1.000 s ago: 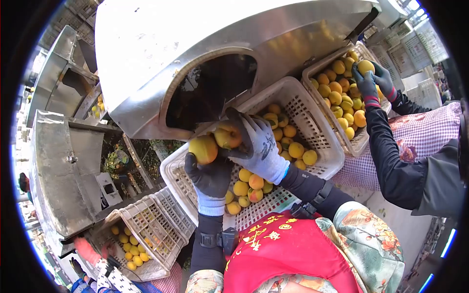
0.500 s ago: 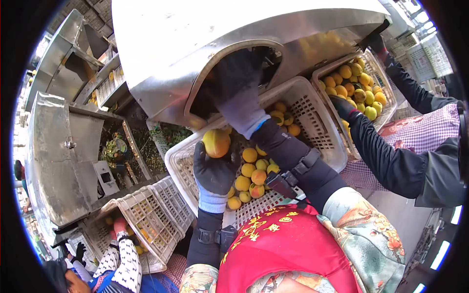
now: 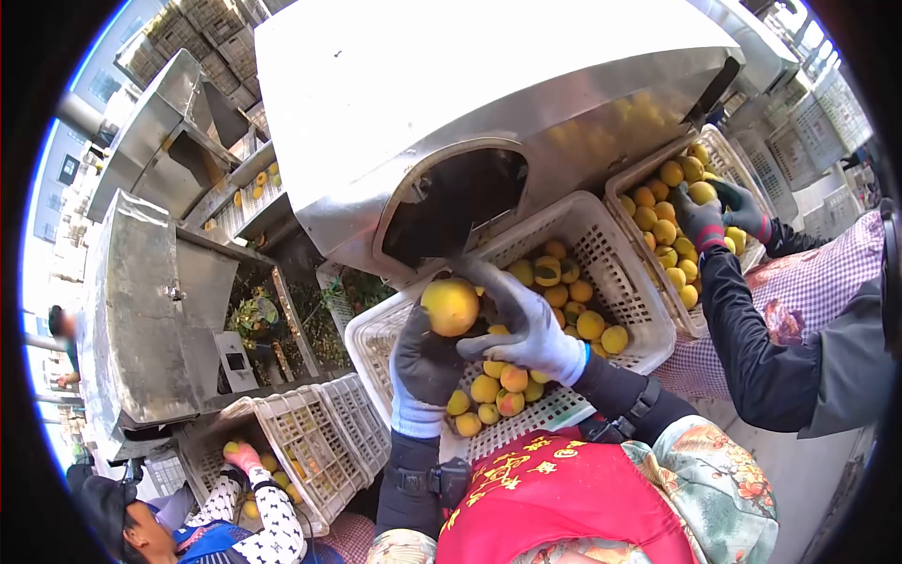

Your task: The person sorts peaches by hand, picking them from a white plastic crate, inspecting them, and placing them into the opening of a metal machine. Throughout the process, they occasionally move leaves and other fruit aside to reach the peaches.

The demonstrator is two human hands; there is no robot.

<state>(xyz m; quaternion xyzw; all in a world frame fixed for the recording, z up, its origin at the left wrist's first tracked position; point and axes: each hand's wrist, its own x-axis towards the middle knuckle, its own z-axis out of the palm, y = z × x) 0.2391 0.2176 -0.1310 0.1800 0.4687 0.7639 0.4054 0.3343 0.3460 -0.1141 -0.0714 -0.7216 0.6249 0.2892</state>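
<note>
My left hand [image 3: 423,367], in a grey glove with a dark palm, is closed round a large yellow peach [image 3: 449,307] above the near side of a white plastic crate [image 3: 615,235]. Beside it, my right hand [image 3: 534,329] is gloved too, its thumb and fingers apart and pointing toward the peach with nothing visible in its grasp. Under both hands lie several yellow-orange peaches [image 3: 590,325], some with a red blush. Just beyond the crate gapes the dark opening [image 3: 456,202] of a metal machine housing [image 3: 554,117].
On the right a co-worker's gloved hands [image 3: 719,214] handle fruit over another peach crate [image 3: 693,320]. At lower left another person's hand [image 3: 242,458] holds a fruit in a tilted crate [image 3: 310,442]. A metal chute [image 3: 141,310] stands on the left.
My right hand has come out of the machine opening to beside the peach in my left hand. More peaches show on the crate's right side. The view has shifted.
</note>
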